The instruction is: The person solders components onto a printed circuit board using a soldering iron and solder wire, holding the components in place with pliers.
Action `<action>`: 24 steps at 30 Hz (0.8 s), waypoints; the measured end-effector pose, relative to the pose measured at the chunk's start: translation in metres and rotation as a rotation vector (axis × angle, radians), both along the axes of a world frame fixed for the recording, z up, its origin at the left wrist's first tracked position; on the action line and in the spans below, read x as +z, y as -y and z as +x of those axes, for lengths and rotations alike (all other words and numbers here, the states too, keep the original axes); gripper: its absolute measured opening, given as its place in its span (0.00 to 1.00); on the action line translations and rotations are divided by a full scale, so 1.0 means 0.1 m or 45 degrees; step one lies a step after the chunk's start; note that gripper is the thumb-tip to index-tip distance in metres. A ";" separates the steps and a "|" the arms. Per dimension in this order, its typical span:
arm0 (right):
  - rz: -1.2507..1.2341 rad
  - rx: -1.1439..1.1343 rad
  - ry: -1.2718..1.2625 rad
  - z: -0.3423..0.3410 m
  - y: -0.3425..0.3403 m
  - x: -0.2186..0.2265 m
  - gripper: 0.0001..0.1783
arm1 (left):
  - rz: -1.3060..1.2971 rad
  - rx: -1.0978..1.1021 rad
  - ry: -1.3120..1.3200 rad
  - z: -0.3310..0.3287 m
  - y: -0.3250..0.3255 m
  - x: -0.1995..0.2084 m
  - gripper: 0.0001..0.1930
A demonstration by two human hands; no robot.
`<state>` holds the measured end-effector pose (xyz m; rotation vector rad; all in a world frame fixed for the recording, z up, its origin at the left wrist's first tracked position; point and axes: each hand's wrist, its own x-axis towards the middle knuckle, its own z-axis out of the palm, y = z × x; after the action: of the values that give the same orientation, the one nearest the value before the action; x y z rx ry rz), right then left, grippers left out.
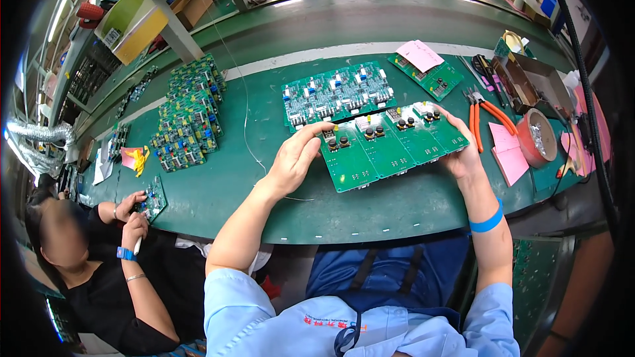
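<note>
A wide green circuit board panel [390, 152] is held up above the bench, tilted with its near edge toward me. Black round buttons and small white display parts line its far side. My left hand [296, 158] grips the left end, fingers on the top corner. At the right end, my right hand [465, 148] is closed round the edge, a blue band on that wrist. Just beyond lies another circuit board panel [337, 92], crowded with white and blue parts.
A co-worker's hands [135, 215] hold a small board at the left. Stacked boards [188, 115] stand nearby. To the right are orange-handled pliers [488, 115], pink paper slips [508, 153], a round red container [534, 137] and a brown box [529, 82]. A thin wire [246, 102] hangs across the bench.
</note>
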<state>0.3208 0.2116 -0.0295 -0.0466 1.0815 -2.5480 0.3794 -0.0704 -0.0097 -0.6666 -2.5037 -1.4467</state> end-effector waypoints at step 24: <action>-0.049 0.298 -0.320 0.15 0.05 0.16 0.35 | -0.301 0.389 -0.636 -0.07 0.00 -0.05 0.17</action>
<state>0.3354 0.2067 -0.0134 -0.4864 1.0459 -2.3941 0.3725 -0.0700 -0.0143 -0.5624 -2.2631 -0.7715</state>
